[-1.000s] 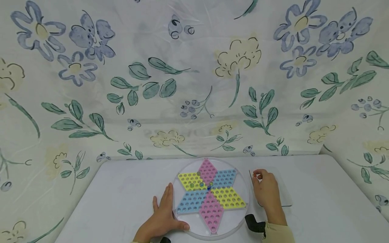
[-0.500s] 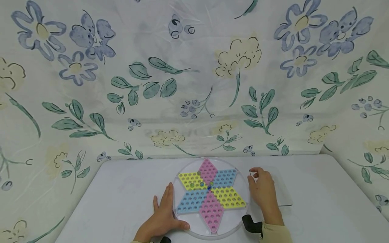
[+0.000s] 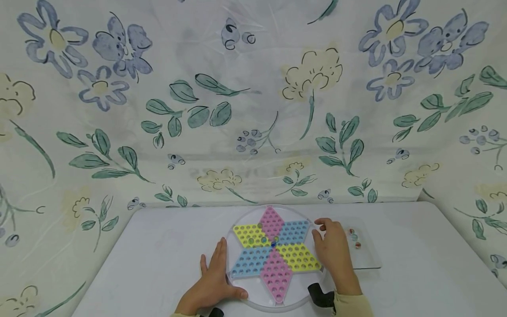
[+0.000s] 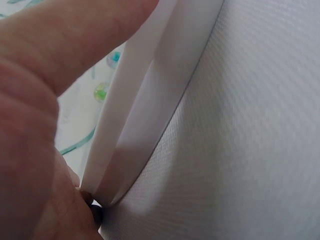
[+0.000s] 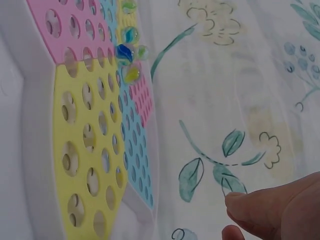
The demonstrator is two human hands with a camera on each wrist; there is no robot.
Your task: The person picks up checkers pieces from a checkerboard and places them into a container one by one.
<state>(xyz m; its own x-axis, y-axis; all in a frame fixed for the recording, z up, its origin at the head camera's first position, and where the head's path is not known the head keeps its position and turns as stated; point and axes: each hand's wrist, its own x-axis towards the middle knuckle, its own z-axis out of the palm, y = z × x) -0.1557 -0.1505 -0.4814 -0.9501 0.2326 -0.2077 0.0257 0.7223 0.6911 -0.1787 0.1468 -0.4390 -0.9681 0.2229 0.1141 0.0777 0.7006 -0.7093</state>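
A round white Chinese checkers board [image 3: 241,288] with a pink, yellow and blue star lies on the table. Several glass marbles sit in its holes, among them a dark blue marble [image 3: 273,244] near the star's centre. My left hand [image 3: 211,281] steadies the board's left side, fingers straight along the rim and thumb at the near edge. Over the board's right edge hovers my right hand [image 3: 333,248], bent index finger and thumb pointing toward the star. In the right wrist view the thumb [image 5: 270,205] shows beside the board; I cannot tell whether a marble is between the fingertips.
Right of the board lies a clear flat tray [image 3: 370,259] with a few reddish and bluish marbles [image 3: 354,237] in it. The white table [image 3: 158,246] is backed by a flowered cloth [image 3: 253,110]. Black wrist camera mounts [image 3: 321,296] stick out at both wrists.
My right hand has moved left from over the clear tray to the board's right edge, uncovering the marbles in the tray. My left hand and the board have stayed in place.
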